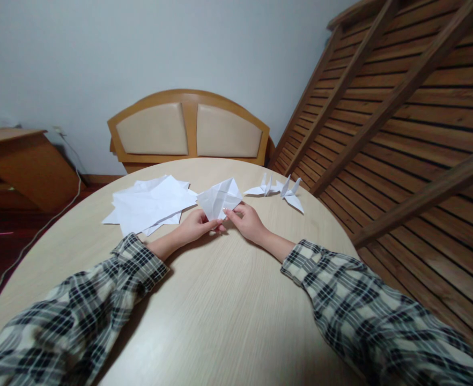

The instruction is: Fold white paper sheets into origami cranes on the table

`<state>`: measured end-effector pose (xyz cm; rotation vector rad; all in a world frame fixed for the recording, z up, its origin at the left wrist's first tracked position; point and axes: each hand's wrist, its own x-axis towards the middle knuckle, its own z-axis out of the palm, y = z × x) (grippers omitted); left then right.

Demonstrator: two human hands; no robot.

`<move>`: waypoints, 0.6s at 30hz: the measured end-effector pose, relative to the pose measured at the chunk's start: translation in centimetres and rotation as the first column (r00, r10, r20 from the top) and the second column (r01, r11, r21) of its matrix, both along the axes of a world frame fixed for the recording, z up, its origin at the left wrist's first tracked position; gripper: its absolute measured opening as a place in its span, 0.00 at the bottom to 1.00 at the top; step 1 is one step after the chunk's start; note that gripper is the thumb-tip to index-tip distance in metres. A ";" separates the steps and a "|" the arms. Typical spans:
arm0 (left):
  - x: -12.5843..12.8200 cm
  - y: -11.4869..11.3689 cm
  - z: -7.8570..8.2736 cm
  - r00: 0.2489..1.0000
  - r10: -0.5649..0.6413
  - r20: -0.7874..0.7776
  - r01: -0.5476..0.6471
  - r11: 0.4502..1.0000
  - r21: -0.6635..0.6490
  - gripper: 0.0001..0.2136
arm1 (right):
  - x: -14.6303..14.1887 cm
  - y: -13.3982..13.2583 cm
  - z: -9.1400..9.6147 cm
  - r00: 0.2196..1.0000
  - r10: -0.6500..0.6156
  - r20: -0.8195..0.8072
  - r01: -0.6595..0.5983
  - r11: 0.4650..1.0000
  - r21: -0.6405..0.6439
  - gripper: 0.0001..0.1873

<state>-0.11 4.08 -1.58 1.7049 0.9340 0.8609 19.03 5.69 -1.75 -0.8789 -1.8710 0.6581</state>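
Observation:
A folded sheet of white paper [219, 197], creased into a diamond-like shape, is held up just above the table by both hands. My left hand [198, 224] pinches its lower left edge, thumb on the near side. On the lower right edge, my right hand [246, 221] grips it between thumb and fingers. The two thumbs almost meet at the bottom corner. Left of the hands lies a loose pile of white paper sheets [150, 202]. To the right stand folded paper cranes, one [265, 187] slightly behind another [291, 195].
The round pale wooden table [204, 321] stretches beneath both forearms. Beyond its far edge is a headboard [192, 128] with padded panels. A slatted wooden frame [401, 123] leans along the right side. At left are a wooden desk [23, 166] and a white cable [47, 225].

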 end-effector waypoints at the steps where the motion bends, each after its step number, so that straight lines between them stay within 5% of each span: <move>1: 0.0 0.0 0.1 1.000 0.005 -0.005 -0.005 1.000 -0.007 0.14 | 0.0 0.0 0.0 1.000 -0.005 -0.005 0.005 1.000 0.002 0.15; 10: -0.2 0.2 -0.4 0.999 -0.013 -0.030 0.013 1.000 0.015 0.14 | 0.0 0.1 0.1 0.999 -0.035 -0.029 0.035 0.999 0.006 0.16; 18: 0.0 0.1 -0.4 0.990 -0.076 0.120 0.080 0.996 -0.029 0.13 | 0.1 0.2 0.1 0.996 -0.080 -0.040 0.081 0.996 0.024 0.18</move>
